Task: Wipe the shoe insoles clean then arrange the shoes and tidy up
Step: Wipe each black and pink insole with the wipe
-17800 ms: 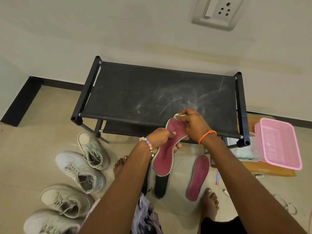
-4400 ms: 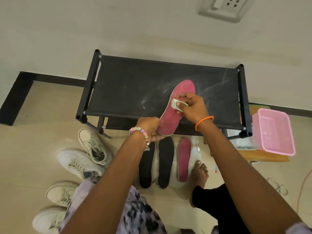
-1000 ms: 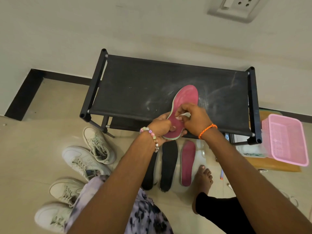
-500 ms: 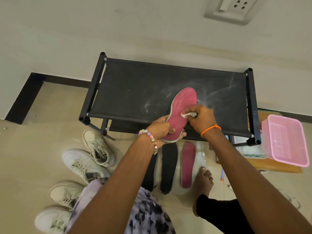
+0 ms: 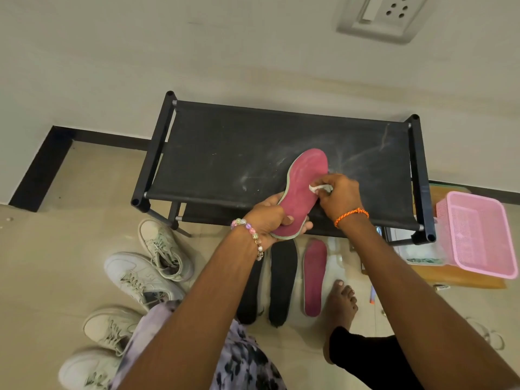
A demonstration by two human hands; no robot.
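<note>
My left hand (image 5: 267, 220) grips the heel end of a pink insole (image 5: 304, 184), holding it tilted up over the black shoe rack (image 5: 225, 153). My right hand (image 5: 339, 197) pinches a small white wipe (image 5: 319, 189) against the insole's middle. On the floor below lie a second pink insole (image 5: 314, 277) and two black insoles (image 5: 282, 282), side by side. Several white sneakers (image 5: 140, 277) stand in a column at the left.
A pink plastic basket (image 5: 478, 235) sits on a wooden board (image 5: 461, 280) right of the rack, over a clear bag. My bare foot (image 5: 342, 302) rests beside the floor insoles. A wall socket (image 5: 385, 15) is above, and the rack's top is dusty.
My right hand has slid the wipe up the pink insole from near its heel toward its middle. My left hand keeps the same hold on the heel.
</note>
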